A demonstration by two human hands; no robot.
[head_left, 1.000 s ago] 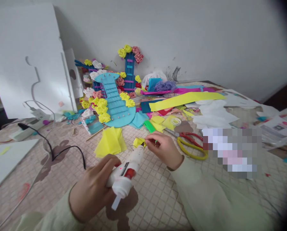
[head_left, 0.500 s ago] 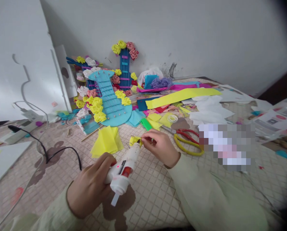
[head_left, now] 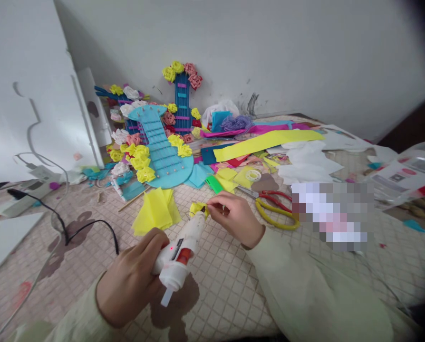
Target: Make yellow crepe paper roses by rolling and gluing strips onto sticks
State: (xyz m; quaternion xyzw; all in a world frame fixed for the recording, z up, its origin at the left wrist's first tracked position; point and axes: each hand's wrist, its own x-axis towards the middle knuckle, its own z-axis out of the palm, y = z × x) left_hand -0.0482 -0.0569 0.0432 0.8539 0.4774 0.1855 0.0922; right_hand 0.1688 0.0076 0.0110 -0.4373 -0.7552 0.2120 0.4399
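My left hand [head_left: 134, 275] is wrapped round the handle of a white glue gun [head_left: 189, 242], with a glue stick [head_left: 167, 297] poking from its back end. The gun's dark nozzle points away, up against a small yellow paper flower [head_left: 197, 208]. My right hand [head_left: 234, 213] is closed in a pinch on that flower's right side; the fingertips partly hide it. Left of the nozzle lie yellow crepe paper sheets [head_left: 157, 211]. Beyond them a light blue guitar-shaped cutout [head_left: 162, 152] leans, with strings and yellow paper flowers along its sides.
Scissors [head_left: 276, 213] with red and yellow handles lie right of my right hand, near a green object [head_left: 213, 183] and a tape roll [head_left: 253, 175]. A yellow paper strip [head_left: 265, 143] and purple yarn [head_left: 236, 123] lie behind. A power strip [head_left: 30, 190] and black cable [head_left: 91, 222] are left.
The whole view has shifted slightly, so things sit a little further left. Both hands keep their holds, and the glue gun's nozzle remains at the yellow flower.
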